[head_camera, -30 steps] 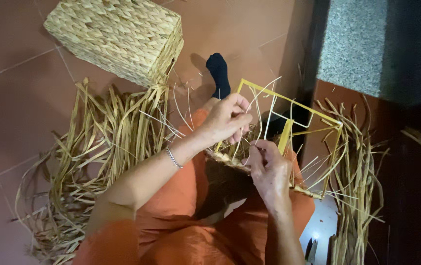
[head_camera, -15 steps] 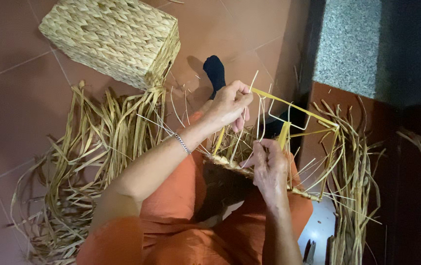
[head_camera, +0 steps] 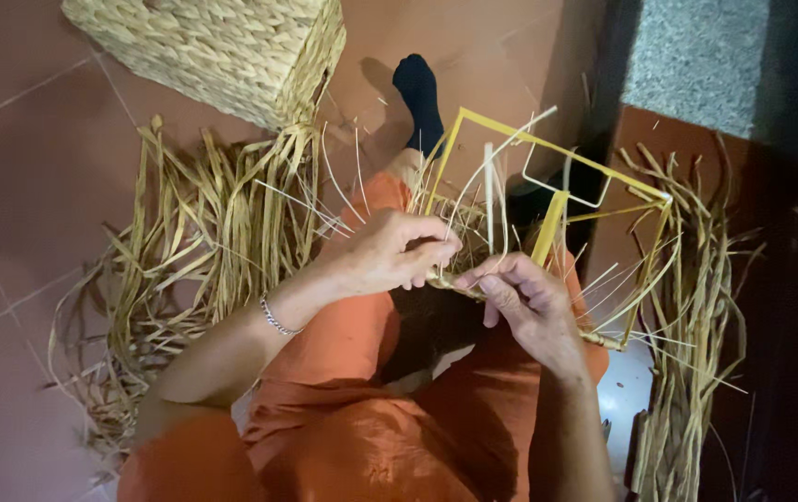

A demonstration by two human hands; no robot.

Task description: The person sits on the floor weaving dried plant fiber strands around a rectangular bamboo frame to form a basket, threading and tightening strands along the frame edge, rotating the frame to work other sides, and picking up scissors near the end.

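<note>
Right now the work sits on the person's lap: a yellow wire frame (head_camera: pixel 557 177) with dried straw strands (head_camera: pixel 496 200) being wound along its near bottom rail, where a short woven run shows between the hands. The left hand (head_camera: pixel 389 253) is curled over that rail, fingers folded down and pinching a strand against it, while the right hand (head_camera: pixel 529 302) grips the rail just beside it, thumb and fingers pressed around the wrapped part. To do this step well, it seems best to keep the strand taut with one hand while the other pins the last turn, so each wrap lies tight against its neighbour and the loose upright stalks stay free of the weave. Around the frame lie orange trousers (head_camera: pixel 343 409), a dark sock (head_camera: pixel 420 98) stretched onto the red tiled floor (head_camera: pixel 18 149), a heap of loose straw (head_camera: pixel 194 242) to the left, another bundle (head_camera: pixel 696 307) to the right, and a finished woven basket (head_camera: pixel 217 46) beyond. Compared with half a second ago, the left hand has dropped from the upper part of the frame to the bottom rail, close beside the right, which has barely shifted.
</note>
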